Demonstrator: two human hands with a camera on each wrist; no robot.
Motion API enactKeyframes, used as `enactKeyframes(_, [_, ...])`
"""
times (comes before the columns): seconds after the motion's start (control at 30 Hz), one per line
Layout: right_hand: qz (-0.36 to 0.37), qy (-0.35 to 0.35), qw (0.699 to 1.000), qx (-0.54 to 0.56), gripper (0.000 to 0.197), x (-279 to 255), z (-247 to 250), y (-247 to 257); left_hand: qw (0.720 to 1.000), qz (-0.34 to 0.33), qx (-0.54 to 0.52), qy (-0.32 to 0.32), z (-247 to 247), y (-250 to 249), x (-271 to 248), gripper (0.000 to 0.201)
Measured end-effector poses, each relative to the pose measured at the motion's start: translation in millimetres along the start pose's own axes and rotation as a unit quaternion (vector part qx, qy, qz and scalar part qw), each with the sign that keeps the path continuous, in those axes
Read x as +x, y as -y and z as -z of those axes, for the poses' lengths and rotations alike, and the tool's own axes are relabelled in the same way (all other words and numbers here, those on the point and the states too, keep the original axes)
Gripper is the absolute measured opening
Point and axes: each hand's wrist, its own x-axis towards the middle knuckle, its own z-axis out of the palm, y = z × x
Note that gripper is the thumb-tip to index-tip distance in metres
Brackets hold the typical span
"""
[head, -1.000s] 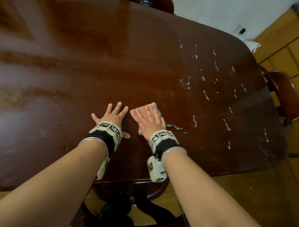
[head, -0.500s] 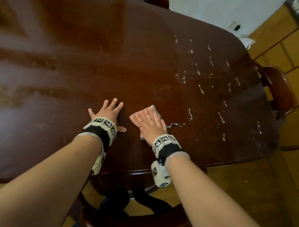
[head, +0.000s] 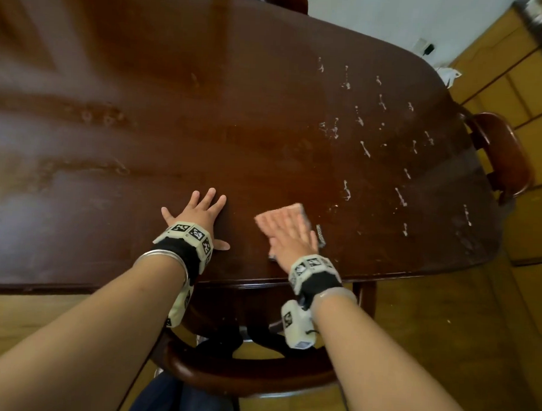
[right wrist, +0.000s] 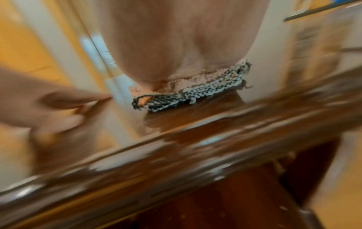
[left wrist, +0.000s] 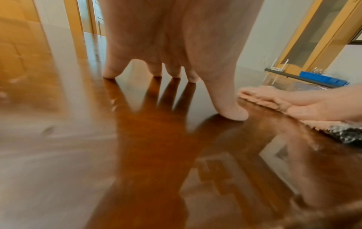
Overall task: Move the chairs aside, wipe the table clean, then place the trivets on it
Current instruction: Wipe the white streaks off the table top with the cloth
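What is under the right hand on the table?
Under the flat right hand lies a pink knitted cloth with a black-and-white speckled edge, pressed on the dark glossy wooden table. The table surface beneath the cloth is covered.

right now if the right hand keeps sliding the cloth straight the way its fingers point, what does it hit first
The right hand lies flat on the pink cloth, fingers pointing up the table. Straight on, it would probably first meet the white streak just beyond the cloth, though that may lie slightly right of the line.

The right hand [head: 288, 234] hides most of the cloth [head: 286, 210] — the right-wrist view (motion-smeared) blurs the table edge [right wrist: 176, 148].
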Motion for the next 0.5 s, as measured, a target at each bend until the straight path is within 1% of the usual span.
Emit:
enactKeyframes(0.07, [-0.06, -0.012, 0.998, 0.027, 0.054, -4.5, 5.7, -13.5, 1.0, 0.001, 0.003, -0.008, -10.0, 3.8, -7.7, 0.11])
enactKeyframes(0.13, [-0.095, -0.013, 0.994, 0.047, 0.056, -2.3, 6.0, 0.3, 1.0, 0.003, 0.002, -0.02, -17.6, 5.8, -12.6, 0.107])
enactKeyframes(0.17, [-0.093, -0.006, 0.994, 0.054, 0.057, -1.5, 3.3, 15.5, 1.0, 0.004, 0.0, -0.023, -19.5, 5.8, -14.0, 0.105])
enactKeyframes(0.2, [-0.075, 0.003, 0.996, 0.05, 0.057, -1.6, -1.5, 32.6, 1.0, 0.004, -0.003, -0.023, -20.2, 5.7, -14.6, 0.104])
enactKeyframes(0.27, [-0.015, 0.007, 1.0, 0.017, 0.058, -6.9, -14.1, 56.2, 1.0, 0.006, -0.005, -0.022, -20.2, 5.4, -14.8, 0.104])
enactKeyframes(0.3, [0.009, 0.003, 1.0, 0.002, 0.058, -10.7, -18.7, 56.8, 1.0, 0.005, -0.003, -0.023, -20.1, 5.7, -15.3, 0.105])
enactKeyframes(0.37, [0.027, -0.006, 1.0, -0.009, 0.057, -17.1, -20.9, 38.2, 1.0, -0.003, 0.005, -0.025, -21.7, 8.4, -18.0, 0.106])
enactKeyframes(0.4, [0.017, -0.008, 1.0, 0.0, 0.057, -19.9, -20.2, 24.1, 1.0, -0.007, 0.007, -0.025, -23.5, 10.8, -20.4, 0.107])
enactKeyframes(0.47, [-0.036, -0.017, 0.999, 0.029, 0.056, -24.0, -17.0, 0.9, 1.0, -0.009, 0.013, -0.021, -28.5, 16.4, -26.2, 0.111])
enactKeyframes(0.5, [-0.065, -0.021, 0.997, 0.032, 0.057, -25.1, -15.5, -3.1, 1.0, -0.008, 0.015, -0.019, -31.3, 18.7, -29.3, 0.113])
